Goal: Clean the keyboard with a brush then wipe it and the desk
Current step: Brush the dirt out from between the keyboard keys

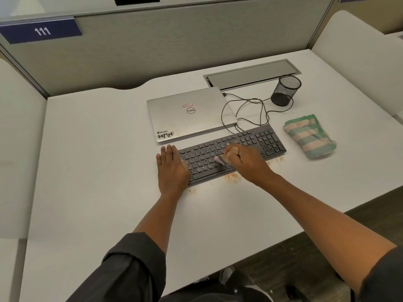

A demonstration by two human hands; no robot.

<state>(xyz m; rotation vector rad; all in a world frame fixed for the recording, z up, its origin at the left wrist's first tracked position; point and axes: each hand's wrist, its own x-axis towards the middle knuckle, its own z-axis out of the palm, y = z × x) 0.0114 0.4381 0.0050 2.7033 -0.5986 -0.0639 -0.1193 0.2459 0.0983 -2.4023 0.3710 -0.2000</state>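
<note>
A black keyboard (257,140) lies slanted on the white desk (98,162). My left hand (171,168) rests flat on the keyboard's left end, fingers apart. My right hand (246,161) is closed around a small brush (221,159) with a wooden handle; its pale bristles touch the keys near the middle of the keyboard. Orange-brown crumbs (232,178) lie on the desk along the keyboard's front edge. A folded green and peach cloth (309,136) sits to the right of the keyboard.
A shut silver laptop (189,114) lies just behind the keyboard, with a black cable (242,110) looping to its right. A black mesh pen cup (285,90) and a metal cable hatch (250,74) stand at the back. Grey partition walls enclose the desk.
</note>
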